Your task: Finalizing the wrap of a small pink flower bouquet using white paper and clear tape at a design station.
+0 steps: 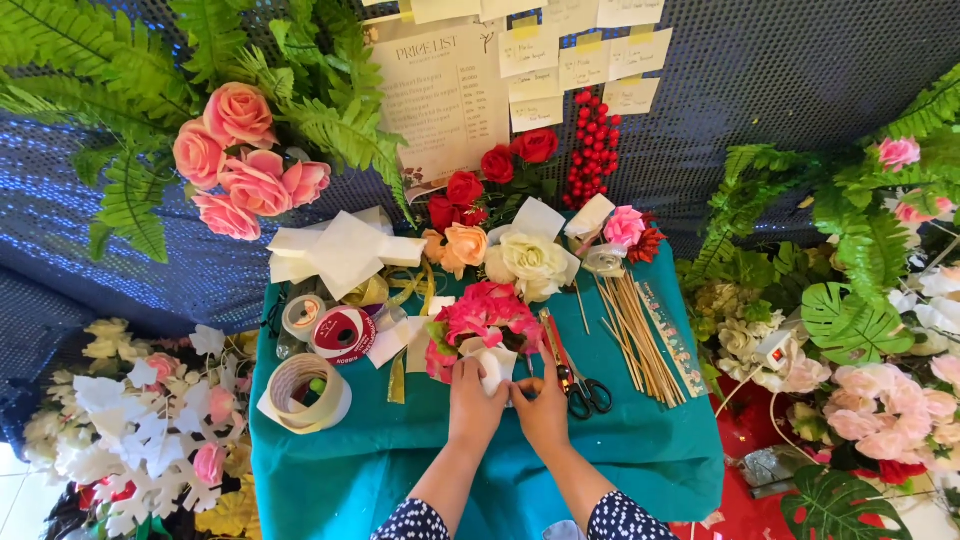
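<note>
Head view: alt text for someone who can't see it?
Both hands, left hand and right hand, hold a pink flower bunch by its white paper wrap on a teal table. Scissors, wooden sticks and tape rolls lie alongside.

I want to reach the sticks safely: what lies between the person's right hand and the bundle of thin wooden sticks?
In the head view, black-handled scissors lie between the right hand and the wooden sticks.

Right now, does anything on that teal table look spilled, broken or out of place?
Nothing stands out. Both hands hold the white-wrapped pink bouquet; tape rolls, scissors and wooden sticks lie loosely on the teal cloth, crowded but intact.
</note>
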